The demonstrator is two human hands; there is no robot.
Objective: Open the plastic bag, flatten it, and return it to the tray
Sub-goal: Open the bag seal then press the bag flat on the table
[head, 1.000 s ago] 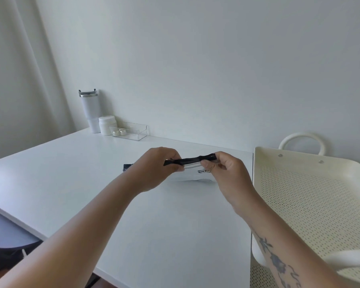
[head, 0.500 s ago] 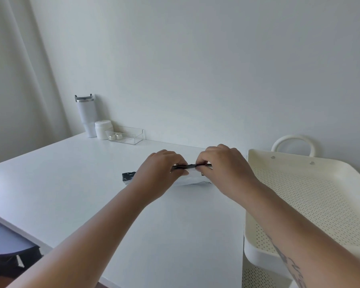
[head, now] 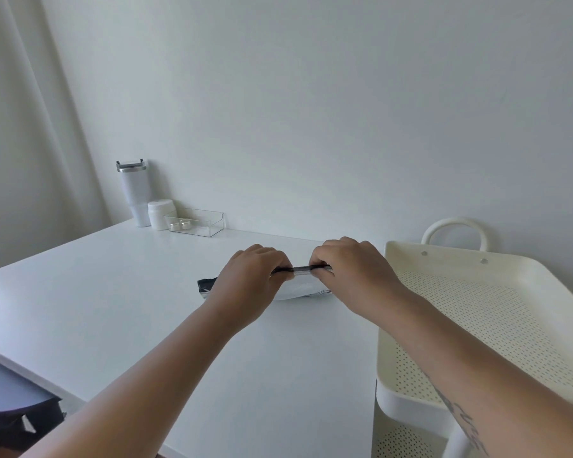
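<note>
Head view looks down across a smooth white counter (head: 139, 312) that fills the lower left and middle, set against a plain pale wall (head: 311, 110) with a pale curtain (head: 20, 127) hanging at the left. The left hand (head: 248, 282) and the right hand (head: 351, 272) meet over the middle of the counter, each grip pinched on the dark top edge of the white and black plastic bag (head: 303, 287). The bag's lower part rests on the counter, and one dark corner pokes out left of the left hand. Both bare forearms reach in from the bottom edge; the right one carries a dark tattoo.

Just right of the counter stands a cream perforated plastic tray (head: 411, 259) with a looped handle at its far end, the top level of a cart; a lower perforated shelf shows beneath it. The bag lies near the tray but apart from it.

At the far left corner of the counter, against the wall, stand a tall white tumbler with a metal lid (head: 133, 193), a small white jar (head: 161, 213) beside it, and a clear plastic box (head: 197, 222) holding two small round items.
</note>
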